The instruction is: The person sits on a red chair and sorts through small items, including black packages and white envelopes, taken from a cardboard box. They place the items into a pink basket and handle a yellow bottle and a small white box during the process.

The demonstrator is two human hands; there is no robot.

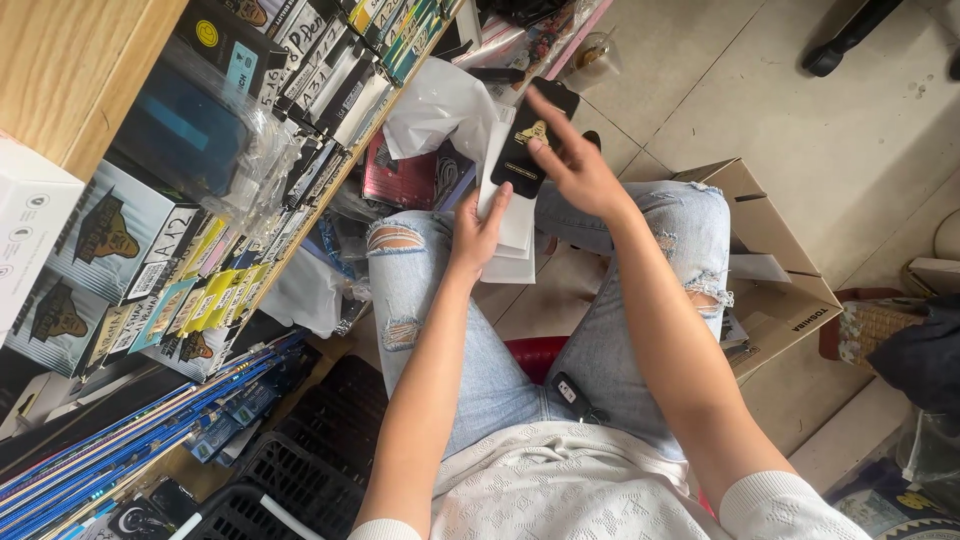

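Observation:
I sit on a red stool with torn light jeans. My right hand (572, 162) grips a flat black packet with a gold emblem (527, 140), held above my knees. My left hand (479, 232) supports a stack of thin white sleeves (517, 232) just under that packet. A small black key fob (571, 392) lies in my lap.
A wooden shelf (70, 60) on the left is packed with rows of boxed phone accessories (150, 250). Crumpled white paper (440, 105) lies ahead. An open cardboard box (775, 290) stands at my right on the tiled floor. Black plastic crates (300, 460) sit lower left.

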